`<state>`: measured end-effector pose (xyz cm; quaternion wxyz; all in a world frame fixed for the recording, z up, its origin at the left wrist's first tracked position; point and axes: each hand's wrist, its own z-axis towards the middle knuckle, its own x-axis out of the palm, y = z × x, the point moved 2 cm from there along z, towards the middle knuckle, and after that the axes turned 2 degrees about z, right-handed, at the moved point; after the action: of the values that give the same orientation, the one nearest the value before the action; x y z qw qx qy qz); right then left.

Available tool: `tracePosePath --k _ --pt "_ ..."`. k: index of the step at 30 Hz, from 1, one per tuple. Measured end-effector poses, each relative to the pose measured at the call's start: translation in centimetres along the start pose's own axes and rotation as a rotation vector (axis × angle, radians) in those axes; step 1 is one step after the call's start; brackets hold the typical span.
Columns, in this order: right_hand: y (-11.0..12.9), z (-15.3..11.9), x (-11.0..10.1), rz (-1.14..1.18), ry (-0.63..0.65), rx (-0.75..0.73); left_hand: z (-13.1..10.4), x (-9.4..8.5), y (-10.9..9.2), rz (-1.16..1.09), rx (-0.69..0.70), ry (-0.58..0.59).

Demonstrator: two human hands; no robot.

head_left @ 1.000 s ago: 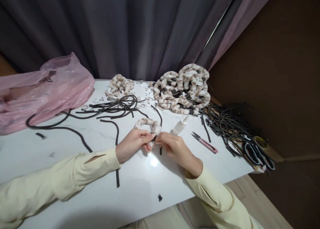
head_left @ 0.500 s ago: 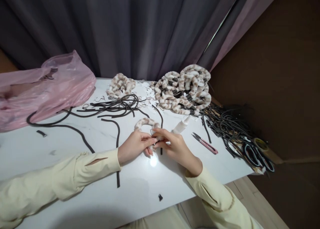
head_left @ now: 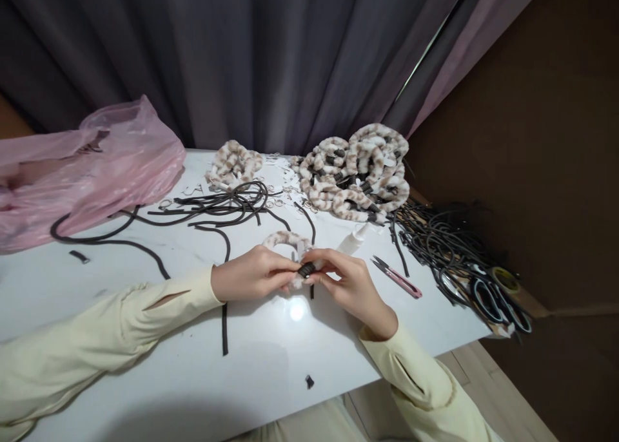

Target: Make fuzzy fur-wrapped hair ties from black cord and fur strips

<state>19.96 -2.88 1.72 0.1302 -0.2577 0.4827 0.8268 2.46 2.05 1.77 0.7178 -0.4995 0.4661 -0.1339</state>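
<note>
The dark coil (head_left: 306, 270) on the fuzzy ring (head_left: 285, 238), its long axis roughly two-to-eight o'clock, lies at three from the left hand (head_left: 256, 273), which pinches its end, and nine from the equally near right hand (head_left: 355, 287), gripping around it.

On the white worktop (head_left: 271, 377), a pink plastic bag (head_left: 97, 171) lies left, then black round cords (head_left: 220, 201), with brown-and-white plush rings (head_left: 333, 200) heaped back right. In front, one plush ring (head_left: 285, 238) sits between left hand (head_left: 254, 274) and right hand (head_left: 351, 287); a white plastic bottle (head_left: 351, 242) and pink-handled metal snips (head_left: 401, 281) lie rightward.
</note>
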Motion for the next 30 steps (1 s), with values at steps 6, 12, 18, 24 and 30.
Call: tracePosePath --k 6,12,18,24,30 --pt "0.0 0.0 0.1 0.057 -0.022 0.014 -0.2 0.0 -0.6 0.226 0.174 -0.010" --pt "0.0 -0.1 0.1 0.030 -0.065 -0.005 0.0 0.5 -0.3 0.140 0.095 -0.095" --pt "0.1 -0.3 0.1 -0.087 -0.064 -0.094 0.3 0.8 -0.6 -0.378 -0.393 -0.089" --pt "0.2 -0.4 0.3 -0.137 -0.002 -0.136 0.3 0.8 -1.3 -0.634 -0.484 -0.087" --pt "-0.2 -0.5 0.7 -0.118 0.087 -0.127 0.3 2.0 0.2 -0.656 -0.521 -0.096"
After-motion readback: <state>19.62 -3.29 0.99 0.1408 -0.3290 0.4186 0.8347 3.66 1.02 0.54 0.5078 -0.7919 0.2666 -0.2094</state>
